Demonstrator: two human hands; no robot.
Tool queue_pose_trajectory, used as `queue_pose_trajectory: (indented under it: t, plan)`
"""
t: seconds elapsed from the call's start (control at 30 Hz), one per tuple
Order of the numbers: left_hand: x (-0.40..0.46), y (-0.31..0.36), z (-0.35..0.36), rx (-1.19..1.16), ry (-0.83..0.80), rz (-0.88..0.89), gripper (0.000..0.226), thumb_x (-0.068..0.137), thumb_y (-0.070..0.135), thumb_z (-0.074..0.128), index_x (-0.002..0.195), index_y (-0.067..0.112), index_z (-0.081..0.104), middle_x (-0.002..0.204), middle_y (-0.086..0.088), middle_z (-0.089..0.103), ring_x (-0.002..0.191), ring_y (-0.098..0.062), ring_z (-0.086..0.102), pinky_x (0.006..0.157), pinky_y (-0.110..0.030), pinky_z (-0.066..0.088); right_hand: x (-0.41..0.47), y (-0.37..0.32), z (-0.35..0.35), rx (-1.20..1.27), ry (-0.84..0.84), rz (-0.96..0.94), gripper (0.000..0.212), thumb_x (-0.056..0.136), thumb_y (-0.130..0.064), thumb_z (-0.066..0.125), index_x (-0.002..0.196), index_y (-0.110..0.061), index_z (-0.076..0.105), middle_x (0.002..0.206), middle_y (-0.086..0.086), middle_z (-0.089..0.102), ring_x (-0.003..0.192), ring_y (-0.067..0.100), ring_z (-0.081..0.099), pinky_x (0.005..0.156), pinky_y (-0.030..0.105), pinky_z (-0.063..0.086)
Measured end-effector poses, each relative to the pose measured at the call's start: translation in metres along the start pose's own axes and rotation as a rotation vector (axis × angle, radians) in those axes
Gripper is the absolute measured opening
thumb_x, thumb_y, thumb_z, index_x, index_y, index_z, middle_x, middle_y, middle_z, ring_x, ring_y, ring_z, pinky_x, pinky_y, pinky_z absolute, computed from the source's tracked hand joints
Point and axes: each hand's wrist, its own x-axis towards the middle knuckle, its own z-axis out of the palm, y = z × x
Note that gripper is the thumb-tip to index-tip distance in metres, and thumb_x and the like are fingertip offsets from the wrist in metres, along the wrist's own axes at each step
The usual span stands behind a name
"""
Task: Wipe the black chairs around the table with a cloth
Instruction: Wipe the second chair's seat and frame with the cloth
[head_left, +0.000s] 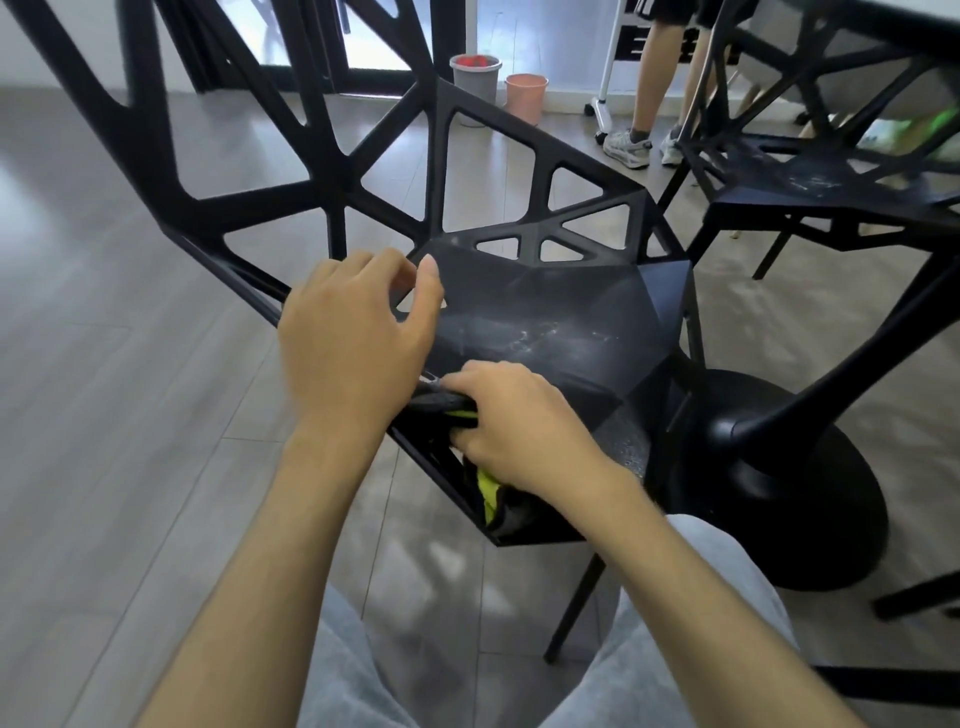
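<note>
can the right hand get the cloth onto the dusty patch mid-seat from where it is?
Probably yes. The right hand grips the cloth at the near edge of the chair seat, and the whitish dusty patch lies just beyond it with nothing between. The left hand sits off to the side.

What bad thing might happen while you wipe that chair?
The right hand wipes the near edge of the black lattice chair with a grey-and-yellow cloth, part of which dangles and might snag. The left hand's fingers sit at a triangular gap and might get pinched.
</note>
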Motion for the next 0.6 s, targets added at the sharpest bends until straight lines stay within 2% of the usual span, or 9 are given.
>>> queue_pose_trajectory:
  t: [0.1, 0.2, 0.27, 0.33, 0.47, 0.53, 0.6]
  plan:
    - [-0.002, 0.000, 0.000, -0.019, 0.016, -0.008, 0.038, 0.105, 0.048, 0.046, 0.084, 0.023, 0.066, 0.077, 0.015, 0.050, 0.075, -0.011, 0.045, 0.071, -0.030, 0.033, -0.037, 0.018, -0.012, 0.005, -0.092, -0.029, 0.006, 0.089, -0.032, 0.066, 0.095, -0.032, 0.064, 0.091, -0.011, 0.057, 0.089, 0.015, 0.055, 0.077, 0.042, 0.052]
    - [-0.002, 0.001, 0.002, 0.005, 0.019, -0.021, 0.039, 0.104, 0.049, 0.046, 0.084, 0.023, 0.068, 0.076, 0.015, 0.050, 0.072, -0.012, 0.045, 0.071, -0.030, 0.033, -0.053, 0.023, -0.019, -0.057, -0.122, -0.031, 0.015, 0.089, -0.038, 0.064, 0.084, -0.027, 0.056, 0.088, -0.011, 0.056, 0.087, 0.012, 0.050, 0.073, 0.039, 0.049]
    - [-0.002, 0.001, 0.003, 0.015, 0.011, -0.018, 0.039, 0.104, 0.050, 0.046, 0.085, 0.023, 0.069, 0.077, 0.015, 0.051, 0.072, -0.011, 0.045, 0.072, -0.030, 0.033, -0.034, 0.014, -0.018, -0.068, -0.098, -0.015, 0.009, 0.084, -0.032, 0.064, 0.081, -0.031, 0.056, 0.086, -0.011, 0.058, 0.087, 0.016, 0.056, 0.070, 0.039, 0.050]
    - [0.000, 0.000, 0.003, 0.017, 0.002, -0.003, 0.040, 0.104, 0.050, 0.045, 0.086, 0.023, 0.069, 0.077, 0.015, 0.052, 0.071, -0.010, 0.046, 0.072, -0.029, 0.034, -0.007, 0.004, -0.010, -0.074, -0.043, -0.007, 0.013, 0.082, -0.025, 0.064, 0.088, -0.036, 0.062, 0.088, -0.011, 0.059, 0.092, 0.021, 0.058, 0.073, 0.040, 0.051]
    - [0.006, -0.003, 0.003, 0.015, -0.004, 0.004, 0.039, 0.103, 0.049, 0.046, 0.085, 0.022, 0.069, 0.076, 0.015, 0.049, 0.071, -0.011, 0.045, 0.073, -0.030, 0.034, 0.028, 0.003, -0.001, -0.108, 0.041, -0.026, 0.042, 0.082, -0.018, 0.064, 0.119, -0.039, 0.068, 0.103, -0.010, 0.066, 0.103, 0.023, 0.054, 0.082, 0.043, 0.053]
    - [0.005, -0.004, 0.004, 0.018, -0.007, 0.009, 0.038, 0.104, 0.048, 0.046, 0.085, 0.022, 0.068, 0.076, 0.014, 0.049, 0.074, -0.012, 0.045, 0.076, -0.031, 0.034, 0.031, 0.014, -0.005, -0.081, -0.001, -0.017, 0.043, 0.084, -0.016, 0.064, 0.119, -0.041, 0.068, 0.107, -0.012, 0.067, 0.105, 0.022, 0.057, 0.085, 0.044, 0.054]
    - [0.002, -0.005, 0.004, 0.018, -0.003, 0.013, 0.038, 0.104, 0.048, 0.046, 0.085, 0.023, 0.067, 0.076, 0.014, 0.049, 0.076, -0.012, 0.045, 0.078, -0.032, 0.035, 0.025, 0.029, -0.012, -0.037, -0.050, -0.015, 0.036, 0.084, -0.014, 0.064, 0.108, -0.040, 0.068, 0.101, -0.013, 0.066, 0.103, 0.022, 0.061, 0.085, 0.045, 0.055]
